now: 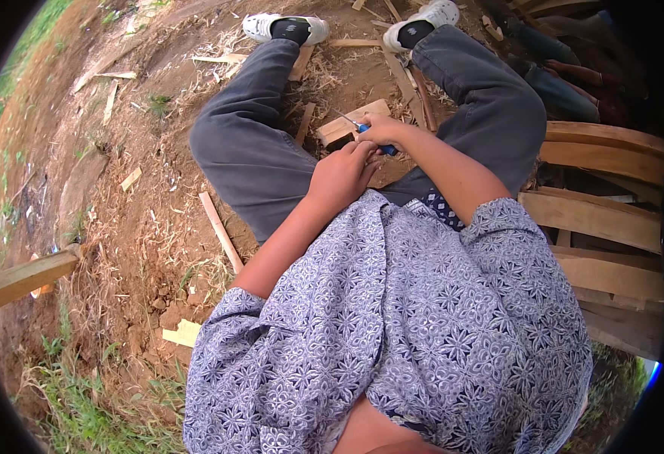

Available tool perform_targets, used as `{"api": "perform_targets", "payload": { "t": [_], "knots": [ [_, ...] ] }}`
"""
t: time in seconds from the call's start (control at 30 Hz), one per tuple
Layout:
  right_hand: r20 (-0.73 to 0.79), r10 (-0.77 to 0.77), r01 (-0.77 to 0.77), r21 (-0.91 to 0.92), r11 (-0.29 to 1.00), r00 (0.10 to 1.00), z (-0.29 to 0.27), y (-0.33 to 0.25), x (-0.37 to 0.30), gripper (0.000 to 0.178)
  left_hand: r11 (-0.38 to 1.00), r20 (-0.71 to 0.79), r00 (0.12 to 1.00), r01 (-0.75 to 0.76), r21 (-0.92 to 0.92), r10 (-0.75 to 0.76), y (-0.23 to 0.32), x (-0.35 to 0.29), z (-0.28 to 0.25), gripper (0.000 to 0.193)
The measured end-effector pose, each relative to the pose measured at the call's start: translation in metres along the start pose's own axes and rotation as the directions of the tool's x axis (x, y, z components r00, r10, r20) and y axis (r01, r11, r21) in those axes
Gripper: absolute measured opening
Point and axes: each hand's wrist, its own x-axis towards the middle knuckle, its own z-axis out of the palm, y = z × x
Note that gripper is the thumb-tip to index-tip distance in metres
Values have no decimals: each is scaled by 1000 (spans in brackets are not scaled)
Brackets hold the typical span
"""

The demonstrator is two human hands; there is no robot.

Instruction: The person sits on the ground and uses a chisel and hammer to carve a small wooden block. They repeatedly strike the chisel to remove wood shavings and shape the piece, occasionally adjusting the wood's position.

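Observation:
Between my knees, my right hand (pixel 382 130) is wrapped round the blue handle (pixel 387 150) of a screwdriver-like tool. Its thin metal shaft (pixel 345 116) points up and to the left, over a pale wooden block (pixel 368 110). My left hand (pixel 341 178) is just below, with its fingers bent and close together beside the handle's lower end. What the left fingers hold, if anything, is hidden. A dark patch (pixel 340 141) shows at the block's near side by the left fingertips; I cannot tell whether it is a hollow or a separate piece.
Wood offcuts (pixel 221 231) and shavings lie scattered on the bare soil (pixel 150 189). Thick curved timbers (pixel 597 216) are stacked at my right. A wooden beam (pixel 26 280) juts in at the left. Another person's legs (pixel 563 91) are at the far right.

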Motion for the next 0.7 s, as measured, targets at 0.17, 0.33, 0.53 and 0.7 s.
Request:
{"api": "perform_targets", "payload": {
  "t": [0.17,0.33,0.53,0.7],
  "knots": [
    [105,69,-67,-14,998,992,-9,12,20,28,990,113,988,-113,81,104,-12,15,-3,27],
    [240,36,-49,52,997,970,-20,14,20,30,963,119,988,-128,236,102,-19,24,22,20],
    [205,-150,68,360,930,967,-41,55,28,41,916,111,991,-115,384,78,0,38,39,22],
    [124,-68,6,443,897,990,-45,86,51,38,909,164,982,13,418,-89,-4,51,54,29]
  ]
}}
